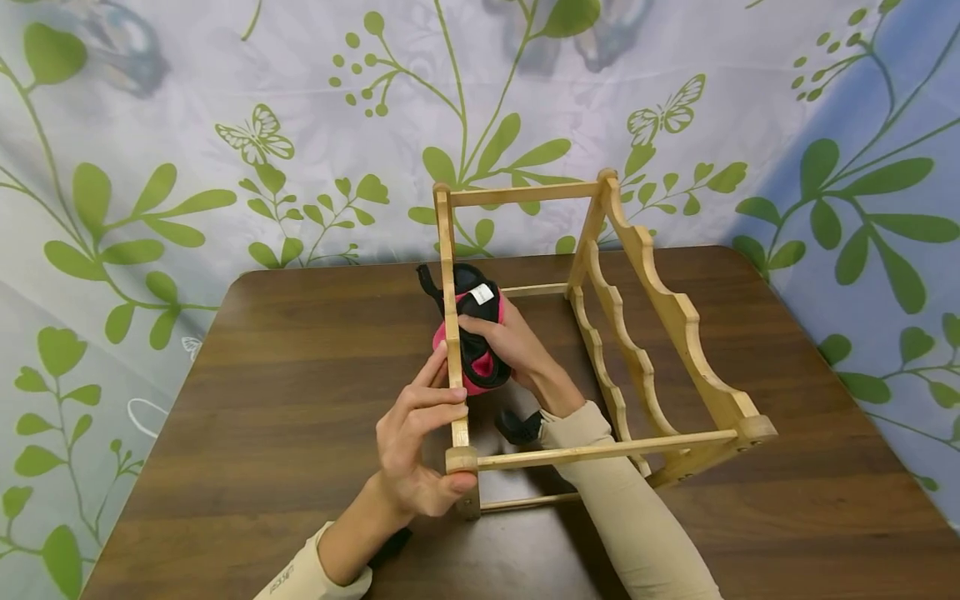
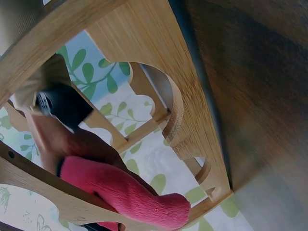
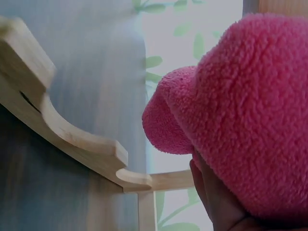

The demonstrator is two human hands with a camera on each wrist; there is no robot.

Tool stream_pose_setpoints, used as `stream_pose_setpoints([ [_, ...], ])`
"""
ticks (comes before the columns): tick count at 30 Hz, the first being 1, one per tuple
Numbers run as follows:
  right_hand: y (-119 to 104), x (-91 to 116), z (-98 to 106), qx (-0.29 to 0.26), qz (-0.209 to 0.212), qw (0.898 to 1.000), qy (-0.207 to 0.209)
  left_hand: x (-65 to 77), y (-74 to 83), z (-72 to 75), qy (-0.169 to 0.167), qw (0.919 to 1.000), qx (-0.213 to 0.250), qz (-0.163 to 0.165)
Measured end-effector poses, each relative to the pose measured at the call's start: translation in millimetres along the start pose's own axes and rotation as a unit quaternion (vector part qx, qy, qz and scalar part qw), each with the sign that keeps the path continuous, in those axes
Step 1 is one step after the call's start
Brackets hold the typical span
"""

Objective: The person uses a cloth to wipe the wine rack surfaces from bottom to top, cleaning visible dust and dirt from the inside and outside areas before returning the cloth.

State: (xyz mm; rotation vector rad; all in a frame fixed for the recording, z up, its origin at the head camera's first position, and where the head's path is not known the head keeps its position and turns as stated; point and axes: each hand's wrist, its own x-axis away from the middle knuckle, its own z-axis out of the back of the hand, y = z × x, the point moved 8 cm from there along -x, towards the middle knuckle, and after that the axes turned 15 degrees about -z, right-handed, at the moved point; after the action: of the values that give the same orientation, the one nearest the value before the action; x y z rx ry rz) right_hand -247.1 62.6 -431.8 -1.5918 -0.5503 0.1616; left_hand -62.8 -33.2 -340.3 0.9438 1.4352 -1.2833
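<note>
A light wooden rack [image 1: 708,350] with scalloped slats stands on the table. My left hand [image 1: 416,442] grips its near left corner, thumb on the end and fingers against the slat [image 1: 454,367]. My right hand [image 1: 517,337] reaches inside the frame and holds a fluffy pink cloth [image 3: 260,110] with black trim and a white tag [image 1: 482,293]. The cloth is bunched up at the left slat, partly hidden behind it; in the left wrist view the pink fleece [image 2: 139,192] bulges past the slat.
The dark wooden tabletop [image 1: 300,350] lies under the rack. A leaf-printed curtain [image 1: 300,83] hangs behind the table. The right forearm sleeve [image 1: 622,500] passes under the rack's near top bar [image 1: 607,451]. A black strap [image 1: 517,427] is at the right wrist.
</note>
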Motion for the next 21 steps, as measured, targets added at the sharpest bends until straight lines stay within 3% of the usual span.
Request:
stream_pose_setpoints([
  [14,19.3,57.9,-20.9,0.079,-0.029,0.996,0.007,0.0,-0.8,1.0,-0.001,0.9997,-0.022,0.003],
  [21,21.7,78.5,-25.0,0.105,-0.017,0.994,-0.007,0.1,-1.1,-0.7,-0.003,1.0000,-0.008,0.003],
])
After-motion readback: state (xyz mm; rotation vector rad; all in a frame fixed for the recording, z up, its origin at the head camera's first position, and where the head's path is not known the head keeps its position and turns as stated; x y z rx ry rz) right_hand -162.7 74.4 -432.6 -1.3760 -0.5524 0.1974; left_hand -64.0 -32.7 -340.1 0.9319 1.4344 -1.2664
